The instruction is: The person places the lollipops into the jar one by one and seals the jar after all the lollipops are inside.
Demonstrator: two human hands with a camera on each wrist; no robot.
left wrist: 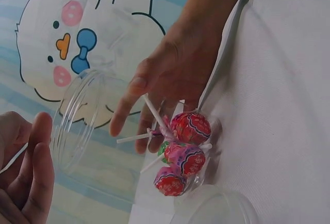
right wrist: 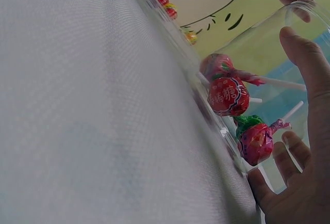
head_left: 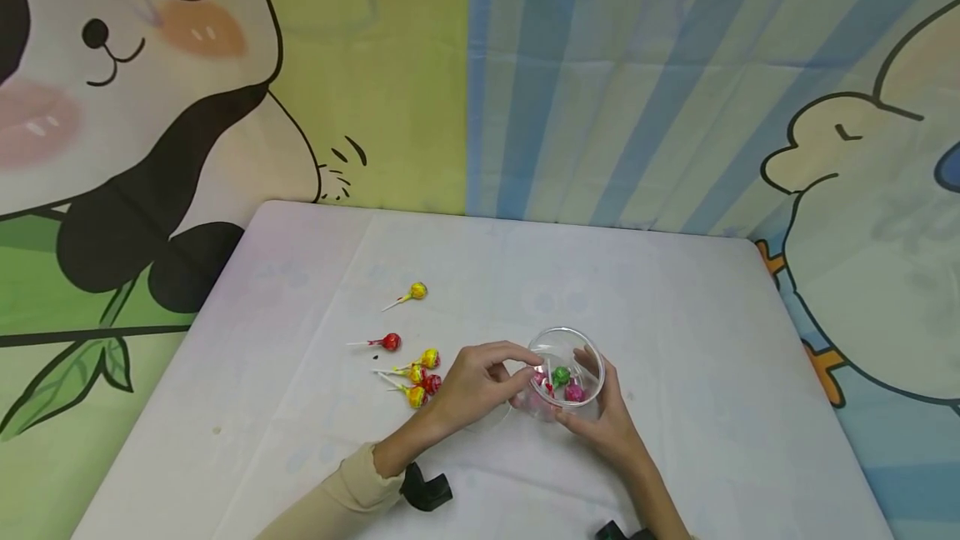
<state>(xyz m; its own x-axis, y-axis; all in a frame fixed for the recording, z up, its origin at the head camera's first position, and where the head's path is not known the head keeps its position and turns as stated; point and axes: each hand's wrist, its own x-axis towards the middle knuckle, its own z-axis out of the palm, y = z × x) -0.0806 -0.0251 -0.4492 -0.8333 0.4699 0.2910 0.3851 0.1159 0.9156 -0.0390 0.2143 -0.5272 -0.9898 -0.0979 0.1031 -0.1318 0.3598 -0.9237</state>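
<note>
My right hand [head_left: 611,419] grips a clear plastic jar [head_left: 566,333] that stands on the table, thumb on the near side and fingers round the far side. Inside it lie several wrapped lollipops, among them a green one [head_left: 561,375] and a pink one [head_left: 574,392]; the right wrist view shows a red lollipop [right wrist: 228,96] through the wall. At the jar's mouth is my left hand [head_left: 480,382], thumb and forefinger apart at the left rim. The left wrist view shows its fingers [left wrist: 38,157] loosely bent beside the rim, nothing between them.
Left of my left hand lie several red and yellow lollipops, with a red lollipop [head_left: 391,342] and a yellow lollipop [head_left: 417,291] farther back. A clear round lid [left wrist: 221,208] lies beside the jar. A printed cloth wall [head_left: 600,107] borders the white table [head_left: 712,315].
</note>
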